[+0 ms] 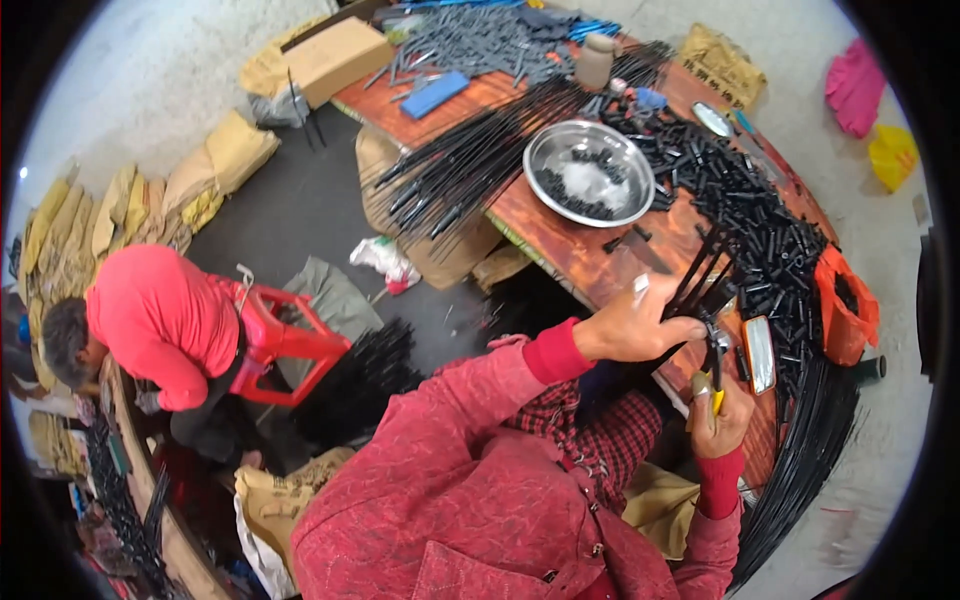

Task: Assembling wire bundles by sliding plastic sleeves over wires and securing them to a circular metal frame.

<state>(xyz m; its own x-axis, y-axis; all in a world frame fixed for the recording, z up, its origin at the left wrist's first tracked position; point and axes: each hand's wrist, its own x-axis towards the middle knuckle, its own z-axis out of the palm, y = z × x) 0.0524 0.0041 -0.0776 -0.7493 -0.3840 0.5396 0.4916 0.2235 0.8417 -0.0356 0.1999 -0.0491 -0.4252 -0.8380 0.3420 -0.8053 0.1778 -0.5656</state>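
My left hand (632, 322) is closed around several black rods (700, 278) that fan up from its fingers above the table edge; a white strip is wrapped on one finger. Just below it on the right, my right hand (722, 418) grips a pair of pliers (716, 372) with yellow handles. The jaws of the pliers are up close against the lower ends of the rods; whether they bite on one I cannot tell. Ahead of both hands stands a round metal bowl (540, 190) with small black pieces in it.
Black tube pieces (760, 220) heap over the reddish table (590, 262), beside an orange bag (846, 305), a mirror-like rectangle (760, 355) and long black rods (480, 150). Farther back lie grey parts (490, 40) and a cardboard box (338, 60). Left, another person (165, 320) sits on a red stool (290, 335).
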